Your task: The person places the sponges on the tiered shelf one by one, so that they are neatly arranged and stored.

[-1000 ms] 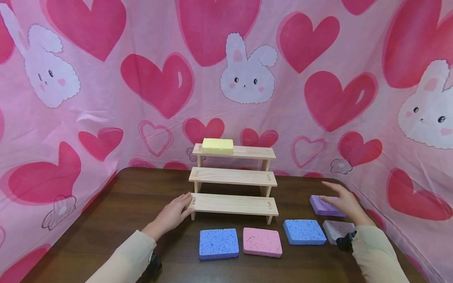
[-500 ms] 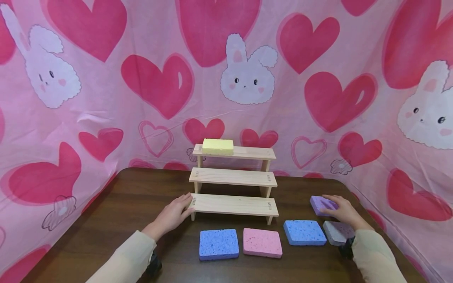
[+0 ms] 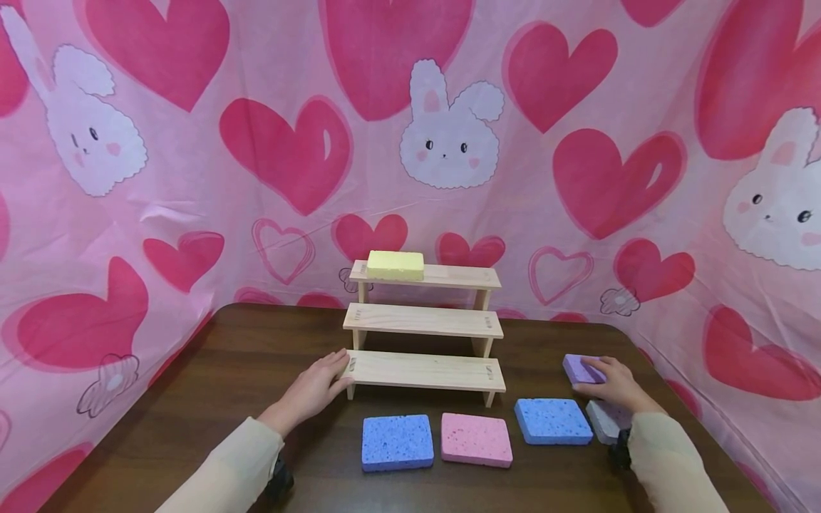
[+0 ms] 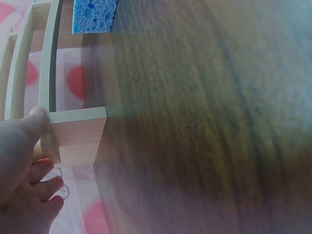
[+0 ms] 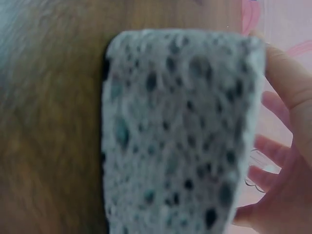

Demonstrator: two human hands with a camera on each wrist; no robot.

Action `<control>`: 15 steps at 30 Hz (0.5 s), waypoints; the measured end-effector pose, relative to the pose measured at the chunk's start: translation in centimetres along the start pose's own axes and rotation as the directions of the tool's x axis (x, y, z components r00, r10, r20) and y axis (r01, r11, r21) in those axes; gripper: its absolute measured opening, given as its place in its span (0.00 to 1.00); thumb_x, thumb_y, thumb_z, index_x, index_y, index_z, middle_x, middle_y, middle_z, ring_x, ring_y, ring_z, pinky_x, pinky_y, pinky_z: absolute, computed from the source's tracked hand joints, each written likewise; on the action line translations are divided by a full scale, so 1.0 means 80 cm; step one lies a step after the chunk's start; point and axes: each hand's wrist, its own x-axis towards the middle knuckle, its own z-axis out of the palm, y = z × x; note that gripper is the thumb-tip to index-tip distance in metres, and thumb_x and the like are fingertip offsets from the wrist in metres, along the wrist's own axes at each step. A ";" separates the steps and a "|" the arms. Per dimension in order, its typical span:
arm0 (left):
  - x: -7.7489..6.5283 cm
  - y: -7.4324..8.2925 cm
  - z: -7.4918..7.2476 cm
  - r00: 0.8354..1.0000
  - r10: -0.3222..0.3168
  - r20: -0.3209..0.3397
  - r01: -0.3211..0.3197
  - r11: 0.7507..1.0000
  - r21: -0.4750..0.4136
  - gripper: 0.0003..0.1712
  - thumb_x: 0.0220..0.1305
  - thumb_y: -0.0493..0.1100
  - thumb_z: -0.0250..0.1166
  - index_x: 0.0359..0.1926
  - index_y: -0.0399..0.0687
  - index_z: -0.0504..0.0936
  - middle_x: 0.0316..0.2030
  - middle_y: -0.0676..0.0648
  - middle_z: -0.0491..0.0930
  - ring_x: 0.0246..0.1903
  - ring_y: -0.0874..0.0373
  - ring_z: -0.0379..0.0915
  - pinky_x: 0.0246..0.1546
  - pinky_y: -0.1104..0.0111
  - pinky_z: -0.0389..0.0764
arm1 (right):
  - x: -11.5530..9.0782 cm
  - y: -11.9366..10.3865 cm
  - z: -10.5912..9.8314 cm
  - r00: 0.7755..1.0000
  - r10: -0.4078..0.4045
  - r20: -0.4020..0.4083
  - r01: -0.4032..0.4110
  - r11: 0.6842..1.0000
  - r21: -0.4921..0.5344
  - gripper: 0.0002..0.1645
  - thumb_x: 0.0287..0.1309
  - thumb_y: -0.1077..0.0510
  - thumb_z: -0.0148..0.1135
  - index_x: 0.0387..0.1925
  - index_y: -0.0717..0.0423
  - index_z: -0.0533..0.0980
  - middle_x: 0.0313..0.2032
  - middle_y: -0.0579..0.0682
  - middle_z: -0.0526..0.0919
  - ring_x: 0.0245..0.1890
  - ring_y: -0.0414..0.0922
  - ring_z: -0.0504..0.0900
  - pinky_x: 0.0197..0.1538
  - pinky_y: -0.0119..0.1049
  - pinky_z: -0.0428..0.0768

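In the head view my left hand holds the left end of the lowest step of a three-tier wooden display stand. The left wrist view has its thumb and fingers around the board's end. At the right, my right hand grips a purple sponge, thumb on the near side and fingers over the far side. A grey sponge lies just under the right wrist and fills much of the right wrist view, hiding the purple one there. A yellow sponge rests on the top step, left of centre.
Two blue sponges, one on the left and one on the right, lie in front of the stand with a pink sponge between them. Behind the dark wooden table hangs a pink curtain with hearts and rabbits.
My right hand has come down from above the purple sponge and closed around it, its thumb shifting to the left. The left hand and the stand have stayed still.
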 end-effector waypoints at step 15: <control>0.000 0.002 -0.001 1.000 -0.004 0.004 0.003 1.000 0.003 0.33 0.60 0.49 0.62 0.63 0.39 0.67 0.63 0.40 0.62 0.63 0.43 0.55 0.57 0.49 0.62 | 0.003 -0.001 0.000 0.997 0.083 0.000 -0.083 0.996 -0.035 0.57 0.45 0.33 0.63 0.64 0.68 0.56 0.56 0.80 0.50 0.52 0.77 0.50 0.46 0.73 0.61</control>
